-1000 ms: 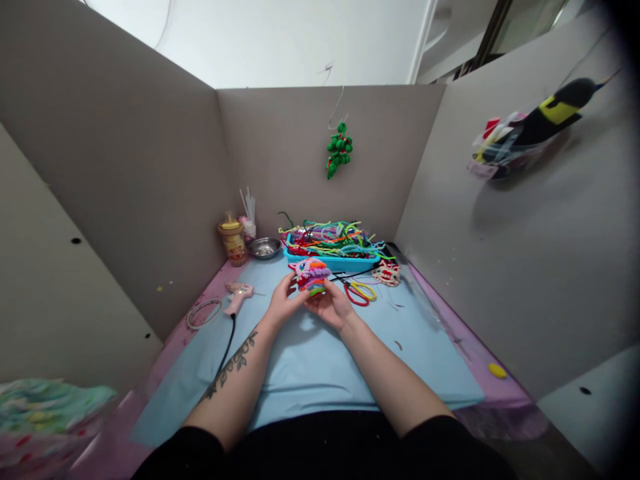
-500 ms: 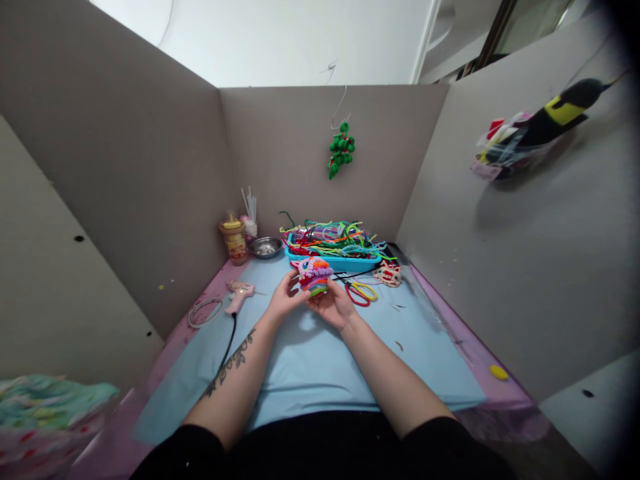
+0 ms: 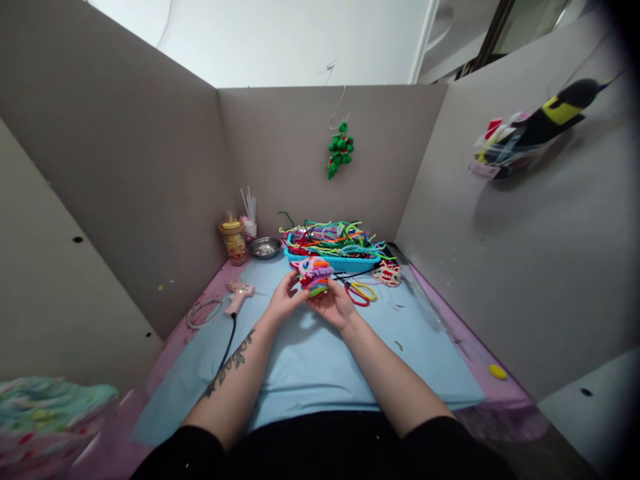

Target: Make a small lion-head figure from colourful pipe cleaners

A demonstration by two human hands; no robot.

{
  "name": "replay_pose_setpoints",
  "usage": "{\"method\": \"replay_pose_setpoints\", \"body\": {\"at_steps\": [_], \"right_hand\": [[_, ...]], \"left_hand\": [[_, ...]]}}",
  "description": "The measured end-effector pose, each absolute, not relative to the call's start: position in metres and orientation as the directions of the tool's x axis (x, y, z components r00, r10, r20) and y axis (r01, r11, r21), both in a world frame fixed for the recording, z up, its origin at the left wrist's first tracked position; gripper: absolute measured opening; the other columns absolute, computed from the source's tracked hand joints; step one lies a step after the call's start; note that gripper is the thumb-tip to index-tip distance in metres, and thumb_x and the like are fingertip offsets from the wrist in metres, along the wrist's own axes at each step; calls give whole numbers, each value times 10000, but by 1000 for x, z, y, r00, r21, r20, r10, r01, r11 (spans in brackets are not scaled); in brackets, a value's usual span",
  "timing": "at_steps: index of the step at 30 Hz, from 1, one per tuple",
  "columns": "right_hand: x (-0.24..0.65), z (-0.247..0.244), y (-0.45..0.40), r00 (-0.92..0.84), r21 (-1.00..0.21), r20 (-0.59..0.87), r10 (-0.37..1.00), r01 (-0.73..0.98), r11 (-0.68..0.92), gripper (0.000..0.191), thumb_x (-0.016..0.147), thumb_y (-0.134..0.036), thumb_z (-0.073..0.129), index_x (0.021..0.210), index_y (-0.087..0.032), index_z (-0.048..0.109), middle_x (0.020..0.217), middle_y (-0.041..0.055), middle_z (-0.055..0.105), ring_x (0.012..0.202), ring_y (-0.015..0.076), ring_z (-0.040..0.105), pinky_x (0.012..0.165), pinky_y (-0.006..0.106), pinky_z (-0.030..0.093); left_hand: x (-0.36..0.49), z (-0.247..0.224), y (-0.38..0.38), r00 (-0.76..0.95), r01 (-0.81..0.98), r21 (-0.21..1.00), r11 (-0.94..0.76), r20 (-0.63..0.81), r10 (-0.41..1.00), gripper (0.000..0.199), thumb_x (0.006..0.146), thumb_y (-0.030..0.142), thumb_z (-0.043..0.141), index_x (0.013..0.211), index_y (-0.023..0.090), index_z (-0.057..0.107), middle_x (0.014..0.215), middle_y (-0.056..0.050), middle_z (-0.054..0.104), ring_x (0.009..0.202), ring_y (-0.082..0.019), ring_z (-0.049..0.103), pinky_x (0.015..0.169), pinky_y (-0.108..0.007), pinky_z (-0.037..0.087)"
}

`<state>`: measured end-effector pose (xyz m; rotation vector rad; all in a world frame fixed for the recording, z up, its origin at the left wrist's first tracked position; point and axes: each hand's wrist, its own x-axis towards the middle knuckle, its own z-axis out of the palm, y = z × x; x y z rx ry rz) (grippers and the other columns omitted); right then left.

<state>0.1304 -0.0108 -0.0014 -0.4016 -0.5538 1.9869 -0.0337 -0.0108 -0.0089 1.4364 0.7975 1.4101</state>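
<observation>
2 bare forearms (image 3: 395,375) angle inward, left fingers (image 3: 289,280) and right fingers (image 3: 317,306) curled close together.

Soft, even light; faint shadow just below the left grip (image 3: 285,303) and right grip (image 3: 334,308); blurred, blackened edge far right of them.

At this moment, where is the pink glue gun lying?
In the head view, the pink glue gun lies to the left of the left hand, nearer to the camera than the metal bowl.
</observation>
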Motion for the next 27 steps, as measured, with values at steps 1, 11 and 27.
{"method": "replay_pose_setpoints", "body": {"at_steps": [1,11,27], "right_hand": [[130,-1,-11,-445,-544,-39,895,-741,-392,194,869,-311,616,1019,-197,569,843,43,736,767,178,702,748,353,593],[122,-5,-12,-355,-635,30,934,-729,-256,201,772,-268,691,936,-226,582,822,8,730,739,177,686,691,331,571],[111,-8,-19,-21,-855,279,960,-461,238,695,589,-156,803,1188,-267,470,1284,67,546,1008,173,624,859,300,529]], "left_hand": [[-34,-9,-11,130,-162,926,-342,363,923,659,703,324,793,1295,232,521,1416,-127,492,1322,-316,444,1071,-468,381],[-27,-1,-14,90,-269,906,-326,361,928,597,682,319,810,1215,195,572,1296,-112,598,1240,-278,527,1094,-431,357],[-18,4,-21,168,-503,862,-66,172,971,522,655,309,832,1121,156,654,1209,-136,663,1189,-322,578,1042,-454,411]]}}
